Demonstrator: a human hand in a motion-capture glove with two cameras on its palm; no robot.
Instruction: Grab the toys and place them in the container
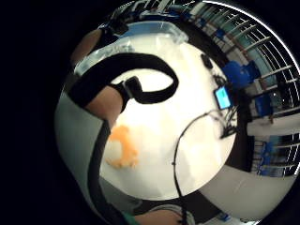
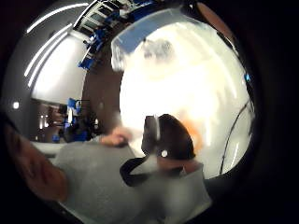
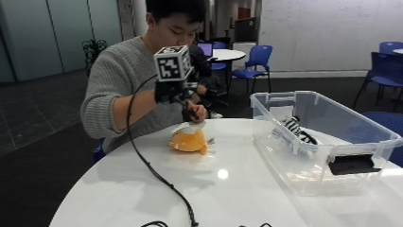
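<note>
Just below the hand (image 3: 189, 113), orange toy (image 3: 188, 141) on the table (image 3: 220, 189).

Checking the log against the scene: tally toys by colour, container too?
Orange toy on the table, under the gloved right hand: 1
Black-and-white striped toy in the container: 1
Clear plastic container: 1
Total: 3 things, 2 of them toys.
</note>
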